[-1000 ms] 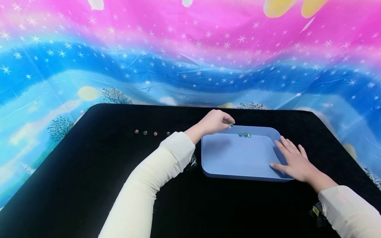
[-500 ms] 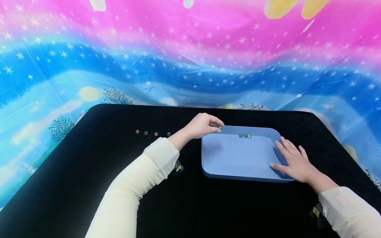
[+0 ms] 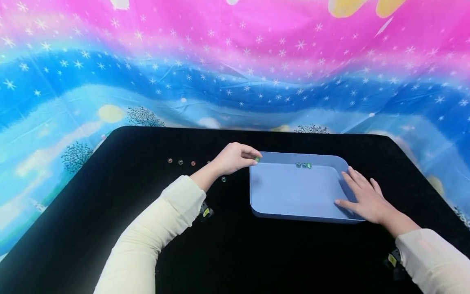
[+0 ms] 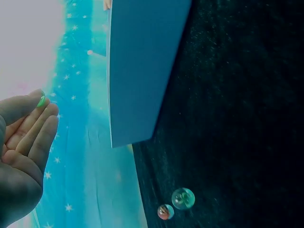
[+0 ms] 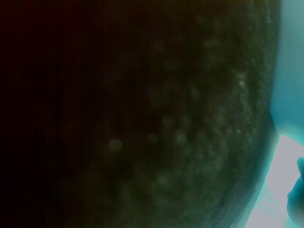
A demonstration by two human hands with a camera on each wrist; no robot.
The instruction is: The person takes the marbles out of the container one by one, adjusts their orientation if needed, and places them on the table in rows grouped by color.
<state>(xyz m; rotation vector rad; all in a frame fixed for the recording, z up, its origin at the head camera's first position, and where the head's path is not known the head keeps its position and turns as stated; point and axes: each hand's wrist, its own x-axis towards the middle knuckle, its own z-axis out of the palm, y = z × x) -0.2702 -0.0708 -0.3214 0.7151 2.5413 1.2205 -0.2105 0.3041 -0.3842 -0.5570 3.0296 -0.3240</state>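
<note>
My left hand (image 3: 235, 158) pinches a green glass marble (image 3: 257, 159) between thumb and fingertips, over the back left corner of the blue tray (image 3: 293, 196). The same held marble (image 4: 41, 100) shows bright green in the left wrist view. Inside the tray, three green marbles (image 3: 304, 165) sit close together along the back wall. My right hand (image 3: 367, 200) rests on the tray's right rim with its fingers spread. The right wrist view is mostly dark, with only part of the hand (image 5: 297, 199) at its right edge.
Left of the tray, several marbles lie spaced out on the black cloth (image 3: 92, 220), among them a reddish marble (image 3: 193, 163) and a greenish marble (image 3: 224, 179) below my left wrist. A snowflake-printed backdrop (image 3: 220, 73) hangs behind the table.
My left hand has moved left along the tray's back rim to the corner, still pinching the marble. A greenish marble by its wrist has come into view. The right hand stays put.
</note>
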